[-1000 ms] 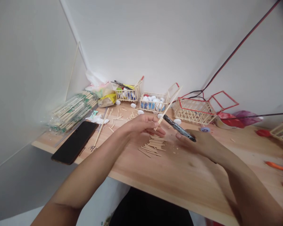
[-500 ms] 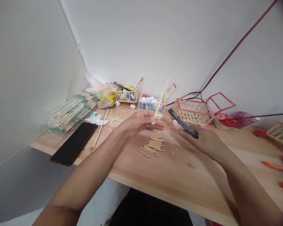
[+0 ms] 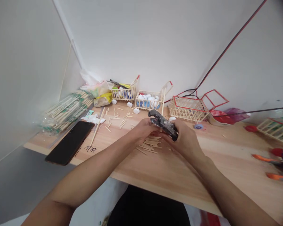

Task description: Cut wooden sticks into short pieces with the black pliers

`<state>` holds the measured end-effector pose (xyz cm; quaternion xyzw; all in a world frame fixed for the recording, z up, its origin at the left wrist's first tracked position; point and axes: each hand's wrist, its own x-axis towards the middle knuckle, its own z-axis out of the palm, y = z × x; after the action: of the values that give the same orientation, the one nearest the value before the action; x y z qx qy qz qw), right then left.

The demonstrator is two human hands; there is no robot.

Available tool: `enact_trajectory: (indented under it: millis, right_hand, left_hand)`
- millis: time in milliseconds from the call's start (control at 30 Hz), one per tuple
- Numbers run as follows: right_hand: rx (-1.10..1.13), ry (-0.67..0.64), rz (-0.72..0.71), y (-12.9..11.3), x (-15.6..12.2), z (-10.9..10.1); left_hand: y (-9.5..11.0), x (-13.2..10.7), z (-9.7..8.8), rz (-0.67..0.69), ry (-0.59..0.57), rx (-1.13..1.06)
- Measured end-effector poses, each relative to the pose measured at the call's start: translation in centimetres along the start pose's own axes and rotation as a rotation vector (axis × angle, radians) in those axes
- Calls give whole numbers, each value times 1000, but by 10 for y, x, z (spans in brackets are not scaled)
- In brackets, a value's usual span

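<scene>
My left hand (image 3: 147, 128) is closed, its fingertips around the lower end of a thin wooden stick (image 3: 163, 102) that rises above the hands. Its grip is partly hidden. My right hand (image 3: 185, 136) is closed on a dark, worn, pliers-like tool (image 3: 166, 125) with a curved, hooked end. The tool lies against my left fingers, at the foot of the stick; I cannot tell whether its jaws touch the wood. Just below both hands, a pile of short cut sticks (image 3: 151, 146) lies on the wooden table (image 3: 169, 179), partly covered by them.
Small stick carts stand behind: one with bottle caps (image 3: 147, 102), one with tools (image 3: 124, 92), one red-rimmed (image 3: 187, 108). To the left are a phone (image 3: 69, 142), a long stick (image 3: 97, 127) and bagged sticks (image 3: 67, 110). Orange-handled tools (image 3: 266, 158) lie right.
My right hand has brought the dark tool leftward to my left hand, which has closed around the stick. The view has shifted slightly.
</scene>
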<state>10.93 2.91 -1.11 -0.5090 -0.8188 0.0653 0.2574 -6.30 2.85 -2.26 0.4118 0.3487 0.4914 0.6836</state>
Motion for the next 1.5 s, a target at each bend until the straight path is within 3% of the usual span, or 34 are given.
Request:
enact_trajectory:
  millis: [367, 500, 633, 767, 967, 1333, 1500]
  right_hand:
    - [36, 51, -4, 0, 0, 1]
    - [176, -18, 44, 1, 2, -3]
    - [303, -11, 136, 13, 7, -17]
    - [357, -207, 159, 27, 11, -37]
    - [221, -440, 83, 40, 7, -50]
    - [304, -550, -14, 26, 5, -51]
    - [305, -571, 22, 26, 4, -49]
  left_hand:
    - [-2, 0, 1, 44, -52, 66]
    - [3, -3, 2, 77, -3, 124]
    - [17, -9, -4, 99, -47, 226]
    - [36, -16, -10, 204, -73, 439]
    - [47, -20, -11, 263, -136, 579]
    - [41, -17, -13, 116, -291, 657]
    - [42, -17, -12, 60, -301, 596]
